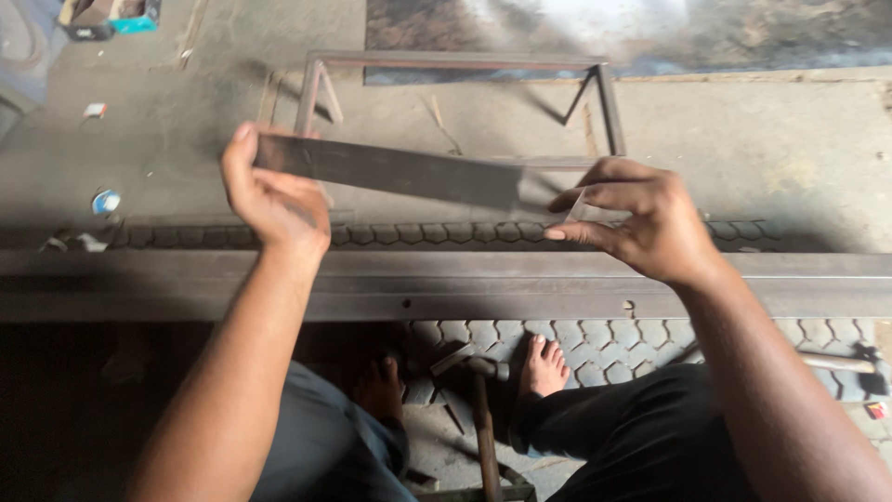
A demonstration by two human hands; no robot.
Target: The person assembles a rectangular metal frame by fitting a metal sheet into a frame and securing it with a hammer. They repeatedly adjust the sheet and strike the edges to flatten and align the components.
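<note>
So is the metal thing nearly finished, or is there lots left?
A welded metal frame already stands on the floor. In hand now: the left hand and right hand hold a flat metal strip by its ends, above a long steel beam. The strip isn't joined to anything yet, and the hammer lies unused by the foot.

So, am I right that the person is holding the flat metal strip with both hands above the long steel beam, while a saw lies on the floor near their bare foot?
Not quite: the head view shows a hammer, not a saw, near the bare foot. The rest holds: left hand and right hand hold the flat metal strip above the long steel beam.
</note>
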